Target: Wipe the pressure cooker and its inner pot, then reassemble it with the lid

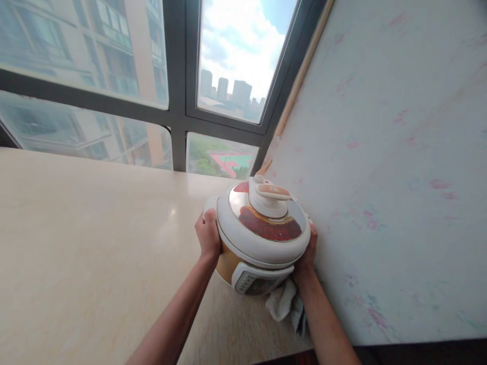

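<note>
A round white and gold electric pressure cooker (262, 233) with a red-patterned lid stands on the pale countertop (83, 243), close to the wall at the right. My left hand (208, 235) grips its left side handle. My right hand (309, 253) holds its right side, squeezed between the cooker and the wall. A crumpled white cloth (283, 303) lies under my right wrist, just in front of the cooker's control panel (255, 284).
A pale wall panel (380, 177) with faint pink marks rises right beside the cooker. A large window (175, 106) with dark frames runs along the counter's far edge. The counter stretches wide to the left.
</note>
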Tool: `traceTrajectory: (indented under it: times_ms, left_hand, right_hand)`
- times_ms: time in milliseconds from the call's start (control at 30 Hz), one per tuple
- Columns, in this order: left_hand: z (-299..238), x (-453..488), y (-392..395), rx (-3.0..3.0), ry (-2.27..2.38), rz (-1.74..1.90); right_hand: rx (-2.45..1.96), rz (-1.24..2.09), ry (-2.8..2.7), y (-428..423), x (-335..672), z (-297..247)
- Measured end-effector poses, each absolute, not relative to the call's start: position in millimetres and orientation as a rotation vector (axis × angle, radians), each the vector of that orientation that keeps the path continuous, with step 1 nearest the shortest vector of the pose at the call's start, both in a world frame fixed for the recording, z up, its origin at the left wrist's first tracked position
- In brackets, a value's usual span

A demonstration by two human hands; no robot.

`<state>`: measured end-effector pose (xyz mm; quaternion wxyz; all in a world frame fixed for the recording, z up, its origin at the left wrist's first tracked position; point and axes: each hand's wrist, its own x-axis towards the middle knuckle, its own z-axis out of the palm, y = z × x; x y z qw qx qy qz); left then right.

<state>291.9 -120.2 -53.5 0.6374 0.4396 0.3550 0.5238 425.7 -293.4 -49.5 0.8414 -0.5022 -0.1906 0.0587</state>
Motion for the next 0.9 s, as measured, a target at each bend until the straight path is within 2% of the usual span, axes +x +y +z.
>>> traceTrajectory:
  times_ms: [200,400,467,533,667,800,900]
  left_hand:
    - [-57.8,300.4,-118.9,1.037,0.801,1.2]
    - [-63.2,294.8,-113.3,1.133,0.717,1.157]
    - [-71.1,287.9,-110.8,1.146,0.656,1.121]
    - [-83.7,275.3,-108.2,1.159,0.634,1.116]
    - [-116.3,234.8,-106.2,1.191,0.864,1.031]
    - [-140.1,190.0,-114.8,1.234,0.962,1.008]
    - [-149.9,162.5,-123.6,1.286,0.987,1.009]
  right_hand:
    - [-1.025,0.181,-0.431,-295.6,427.6,-43.8]
    - [-1.222,0.237,-0.254,-319.3,425.8,-46.7]
    - [-1.332,0.143,-0.16,-336.3,417.1,-53.4]
    - [-1.399,-0.09,-0.097,-354.4,396.4,-66.6]
    - [-1.416,-0.46,-0.125,-371.4,317.6,-112.7]
    - [-1.493,-0.058,-0.586,-334.9,237.2,-152.7]
    - [-1.442,0.553,-0.863,-278.6,213.4,-159.0]
